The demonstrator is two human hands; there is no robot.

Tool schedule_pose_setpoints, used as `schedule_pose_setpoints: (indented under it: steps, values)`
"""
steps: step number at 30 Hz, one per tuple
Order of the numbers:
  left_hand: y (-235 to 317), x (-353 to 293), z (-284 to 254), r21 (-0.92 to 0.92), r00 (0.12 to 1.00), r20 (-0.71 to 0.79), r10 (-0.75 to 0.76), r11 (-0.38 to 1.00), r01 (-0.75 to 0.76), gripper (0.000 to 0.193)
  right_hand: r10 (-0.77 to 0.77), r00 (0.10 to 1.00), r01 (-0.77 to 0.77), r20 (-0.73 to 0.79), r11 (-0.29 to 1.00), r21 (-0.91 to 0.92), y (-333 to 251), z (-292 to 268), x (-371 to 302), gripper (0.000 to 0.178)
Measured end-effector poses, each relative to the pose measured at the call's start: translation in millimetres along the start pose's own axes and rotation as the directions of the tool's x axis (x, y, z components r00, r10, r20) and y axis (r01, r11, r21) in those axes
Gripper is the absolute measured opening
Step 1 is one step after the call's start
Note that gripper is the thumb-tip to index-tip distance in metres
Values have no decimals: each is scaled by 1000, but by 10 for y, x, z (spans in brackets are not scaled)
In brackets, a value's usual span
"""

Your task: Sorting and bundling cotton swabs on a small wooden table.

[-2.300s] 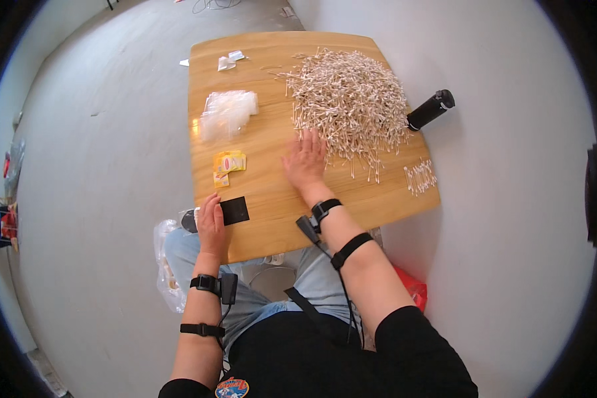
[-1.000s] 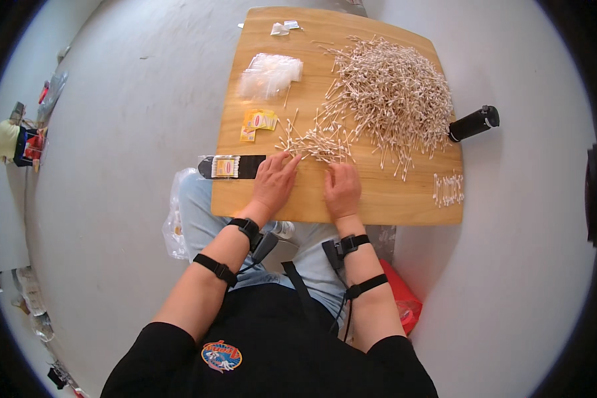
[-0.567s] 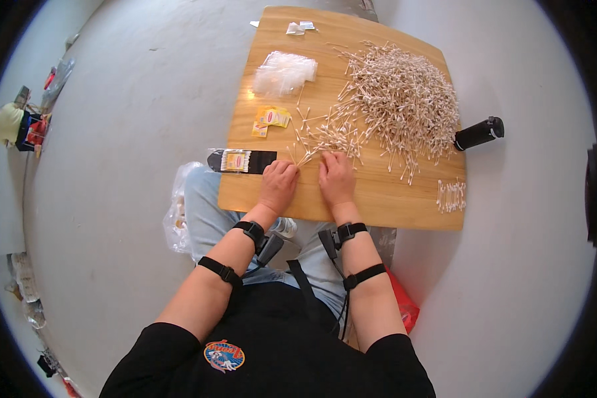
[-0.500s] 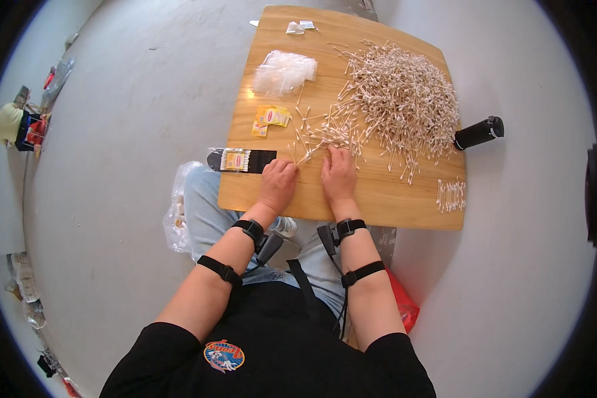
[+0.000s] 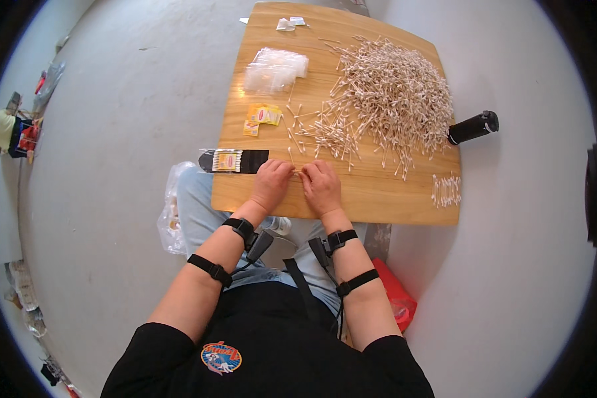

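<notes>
- In the head view, we see the wooden table (image 5: 385,202) filling the upper middle of the frame, its near edge curving just below the hands and its right edge near the grey wall.
- Between the hands and the row of swabs (image 5: 446,190) at right, we have a broad stretch of smooth, pale-grained wood.
- At upper right we see a heaped, bristly pile (image 5: 398,93) of thin sticks with white tips; a looser scatter (image 5: 335,138) spreads from it toward the centre.
- Glossy clear sleeves (image 5: 276,69) lie at upper left, with flat yellow cards (image 5: 265,115) below them.
- A flat black strip (image 5: 254,161) carries a transparent packet (image 5: 227,160) of swabs, left of the hands.
- A black cylindrical bottle (image 5: 472,128) stands tilted in the frame, just beside the table's right edge.
- At centre, our left hand (image 5: 272,184) and right hand (image 5: 322,188) nearly meet, fingertips drawn together, pinching a few cotton swabs (image 5: 297,172) between them; we cannot tell how many.
</notes>
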State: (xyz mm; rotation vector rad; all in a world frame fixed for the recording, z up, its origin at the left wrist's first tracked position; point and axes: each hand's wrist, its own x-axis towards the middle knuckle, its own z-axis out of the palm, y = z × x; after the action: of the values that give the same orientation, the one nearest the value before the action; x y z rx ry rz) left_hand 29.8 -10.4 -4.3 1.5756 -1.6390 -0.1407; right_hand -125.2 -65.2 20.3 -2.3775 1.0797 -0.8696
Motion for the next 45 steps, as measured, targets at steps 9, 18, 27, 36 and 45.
schedule_pose_setpoints:
  steps: [9,18,27,36,45]
  values:
    - [25,28,-72,-28,1000,7,-31,999,31,7,87,988,-97,131,993,71,81,-45,53,13]
    - [44,44,-77,-55,996,17,-86,995,87,7,104,978,-124,183,988,98,169,-46,88,12]
    - [23,20,-65,8,997,67,-39,999,38,10,156,965,-181,211,978,106,144,-78,101,11]
    - [65,34,-102,42,995,99,-24,999,20,9,169,951,-199,260,976,93,61,-118,145,12]
    - [17,3,-54,46,994,104,-33,999,29,10,195,941,-245,275,956,161,131,-136,141,9]
